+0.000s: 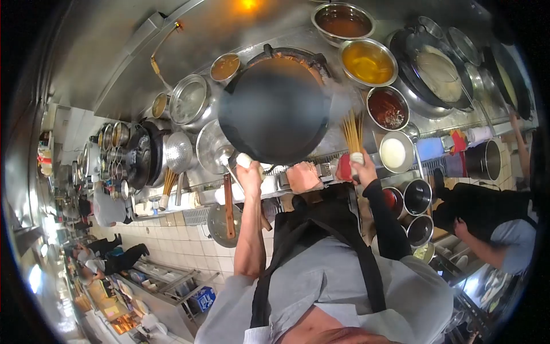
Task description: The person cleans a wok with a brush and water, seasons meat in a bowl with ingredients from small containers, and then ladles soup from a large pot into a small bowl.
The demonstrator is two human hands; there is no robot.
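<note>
A large dark wok sits over the burner at the centre, its inside hazy. My left hand is closed around a white cloth at the wok's near left edge. To the right of the wok, my right hand grips the wrapped end of a bamboo brush, whose bristles point away from me. A folded pink cloth lies on the counter edge between my hands.
Bowls of yellow liquid, red sauce and white contents stand right of the wok. A strainer and a lidded pot are at left. A co-worker stands at the right.
</note>
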